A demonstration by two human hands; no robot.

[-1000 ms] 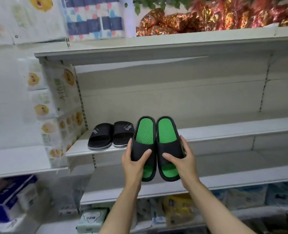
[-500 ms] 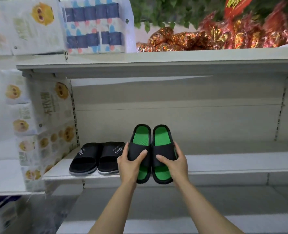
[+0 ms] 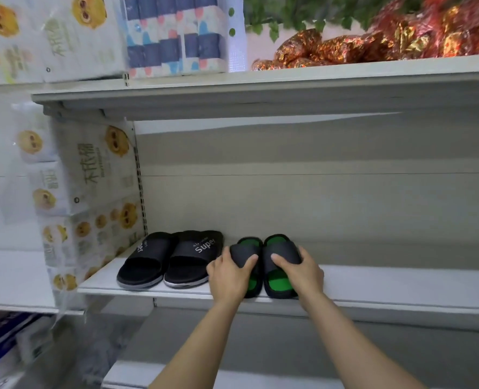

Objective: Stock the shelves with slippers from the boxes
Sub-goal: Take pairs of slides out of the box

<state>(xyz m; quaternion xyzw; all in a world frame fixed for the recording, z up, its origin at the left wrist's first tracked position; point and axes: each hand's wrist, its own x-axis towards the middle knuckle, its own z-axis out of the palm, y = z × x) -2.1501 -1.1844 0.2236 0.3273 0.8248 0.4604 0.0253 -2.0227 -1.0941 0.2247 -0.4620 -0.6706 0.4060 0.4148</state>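
A pair of black slippers with green insoles (image 3: 278, 279) lies flat on the white shelf (image 3: 401, 284), toes toward the back wall. My left hand (image 3: 228, 277) grips the strap of the left slipper, and my right hand (image 3: 302, 272) grips the strap of the right one. Just to their left on the same shelf sits an all-black pair printed "Super" (image 3: 171, 261), close to the green pair but apart from it.
Packs of tissue paper (image 3: 92, 197) stand against the shelf's left end. The upper shelf (image 3: 288, 88) overhangs, carrying toilet-roll packs (image 3: 176, 37) and shiny red-gold wrapped goods (image 3: 373, 43). The white shelf runs on bare to the right. Lower shelves lie below.
Both hands carried the green-insoled pair forward and tipped it down from upright to flat on the shelf beside the black pair. The camera view moved closer and upward.
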